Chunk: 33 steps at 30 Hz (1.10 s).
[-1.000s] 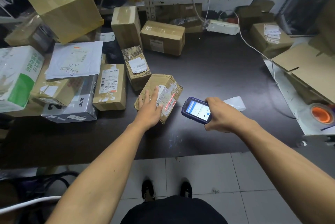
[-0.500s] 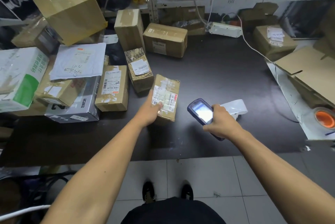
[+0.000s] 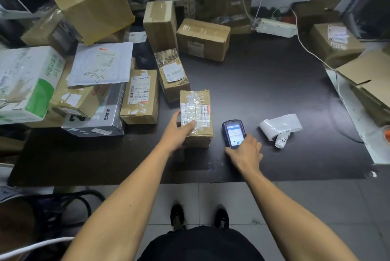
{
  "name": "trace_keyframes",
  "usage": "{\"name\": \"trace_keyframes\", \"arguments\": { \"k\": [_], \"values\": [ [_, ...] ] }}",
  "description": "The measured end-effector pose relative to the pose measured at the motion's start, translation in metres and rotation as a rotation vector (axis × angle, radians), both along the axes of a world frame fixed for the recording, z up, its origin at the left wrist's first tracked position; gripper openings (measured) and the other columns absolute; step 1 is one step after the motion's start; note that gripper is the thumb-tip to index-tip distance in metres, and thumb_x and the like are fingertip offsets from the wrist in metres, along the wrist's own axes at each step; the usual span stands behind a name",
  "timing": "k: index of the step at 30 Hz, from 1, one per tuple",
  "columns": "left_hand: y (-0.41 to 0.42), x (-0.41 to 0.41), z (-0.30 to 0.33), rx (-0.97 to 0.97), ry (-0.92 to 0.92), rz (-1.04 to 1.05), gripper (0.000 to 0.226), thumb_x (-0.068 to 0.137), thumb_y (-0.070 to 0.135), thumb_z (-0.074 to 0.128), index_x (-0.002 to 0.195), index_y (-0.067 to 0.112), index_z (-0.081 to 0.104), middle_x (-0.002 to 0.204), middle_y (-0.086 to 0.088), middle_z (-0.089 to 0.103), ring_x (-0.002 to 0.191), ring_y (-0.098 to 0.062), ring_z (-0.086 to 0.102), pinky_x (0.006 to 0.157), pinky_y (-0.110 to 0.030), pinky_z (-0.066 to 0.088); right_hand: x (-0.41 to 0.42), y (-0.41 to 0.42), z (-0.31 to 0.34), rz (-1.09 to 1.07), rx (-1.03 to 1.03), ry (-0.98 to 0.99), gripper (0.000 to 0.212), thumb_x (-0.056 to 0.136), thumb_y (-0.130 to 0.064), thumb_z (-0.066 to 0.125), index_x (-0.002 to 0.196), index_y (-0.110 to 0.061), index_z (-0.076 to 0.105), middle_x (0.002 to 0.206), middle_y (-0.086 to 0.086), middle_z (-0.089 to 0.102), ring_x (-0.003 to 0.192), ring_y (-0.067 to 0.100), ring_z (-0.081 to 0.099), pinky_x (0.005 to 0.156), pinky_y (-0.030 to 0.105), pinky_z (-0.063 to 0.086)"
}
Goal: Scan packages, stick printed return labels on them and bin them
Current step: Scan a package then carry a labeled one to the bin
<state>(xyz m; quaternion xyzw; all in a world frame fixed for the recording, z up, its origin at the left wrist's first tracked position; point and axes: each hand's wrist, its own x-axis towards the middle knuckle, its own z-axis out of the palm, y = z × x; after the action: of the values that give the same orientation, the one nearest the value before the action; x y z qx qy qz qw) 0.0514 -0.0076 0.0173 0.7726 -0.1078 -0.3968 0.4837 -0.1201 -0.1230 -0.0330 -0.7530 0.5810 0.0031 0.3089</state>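
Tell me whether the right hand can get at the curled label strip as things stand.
Probably yes: the right hand rests on the scanner, and only bare table lies between it and the label strip beside it.

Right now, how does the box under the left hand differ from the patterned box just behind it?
The held box is plain brown cardboard under glossy clear tape; the patterned box has an ornate printed surface. The held box's label is long with a red edge; the patterned box's is a small white sticker. The left hand grips the held box; nothing touches the patterned box. Both lie flat on the dark table, labels up.
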Motion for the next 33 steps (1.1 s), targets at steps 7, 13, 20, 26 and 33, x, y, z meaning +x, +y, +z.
{"name": "trace_keyframes", "arguments": {
  "k": [7, 13, 20, 26, 33],
  "values": [
    [0.002, 0.01, 0.001, 0.066, -0.119, -0.092, 0.068, 0.091, 0.041, 0.068, 0.149, 0.037, 0.034, 0.139, -0.001, 0.054, 0.118, -0.021, 0.055, 0.099, -0.041, 0.05, 0.004, 0.005, -0.003, 0.002, -0.007, 0.053, 0.081, 0.08, -0.044, 0.076, 0.139, -0.006, 0.033, 0.14, 0.014, 0.037, 0.13, 0.033, 0.034, 0.1, 0.049, 0.038],
    [0.004, 0.019, 0.005, 0.132, -0.426, -0.172, 0.075, 0.09, 0.052, 0.062, 0.153, 0.029, 0.028, 0.154, -0.002, 0.035, 0.141, -0.022, 0.034, 0.109, -0.039, 0.033, 0.0, 0.001, 0.006, -0.009, -0.035, 0.044, 0.084, 0.084, -0.05, 0.07, 0.146, -0.008, 0.03, 0.145, 0.014, 0.037, 0.135, 0.033, 0.032, 0.103, 0.049, 0.036],
    [-0.038, 0.006, 0.024, 0.027, -0.94, -0.411, 0.042, 0.094, 0.035, 0.057, 0.133, 0.02, 0.057, 0.136, -0.004, 0.053, 0.128, -0.024, 0.042, 0.111, -0.039, 0.032, -0.023, -0.015, 0.017, -0.138, -0.25, -0.157, 0.046, 0.092, -0.026, 0.062, 0.13, -0.003, 0.05, 0.129, 0.017, 0.052, 0.122, 0.035, 0.047, 0.1, 0.047, 0.041],
    [-0.112, -0.044, 0.017, -0.086, -0.768, -0.634, 0.029, 0.095, 0.026, 0.055, 0.122, 0.02, 0.063, 0.124, -0.001, 0.062, 0.118, -0.02, 0.054, 0.099, -0.035, 0.043, -0.059, -0.067, 0.015, -0.274, -0.294, -0.217, 0.037, 0.095, -0.02, 0.051, 0.129, -0.004, 0.051, 0.126, 0.015, 0.051, 0.118, 0.032, 0.047, 0.095, 0.042, 0.04],
    [-0.207, -0.11, -0.019, 0.063, -0.536, -0.761, 0.04, 0.096, 0.023, 0.057, 0.135, 0.014, 0.056, 0.138, -0.006, 0.056, 0.129, -0.023, 0.05, 0.107, -0.032, 0.036, -0.09, -0.148, -0.004, -0.422, -0.08, -0.25, 0.053, 0.102, -0.034, 0.044, 0.146, -0.006, 0.037, 0.147, 0.019, 0.04, 0.136, 0.036, 0.035, 0.109, 0.044, 0.03]
  ]
}}
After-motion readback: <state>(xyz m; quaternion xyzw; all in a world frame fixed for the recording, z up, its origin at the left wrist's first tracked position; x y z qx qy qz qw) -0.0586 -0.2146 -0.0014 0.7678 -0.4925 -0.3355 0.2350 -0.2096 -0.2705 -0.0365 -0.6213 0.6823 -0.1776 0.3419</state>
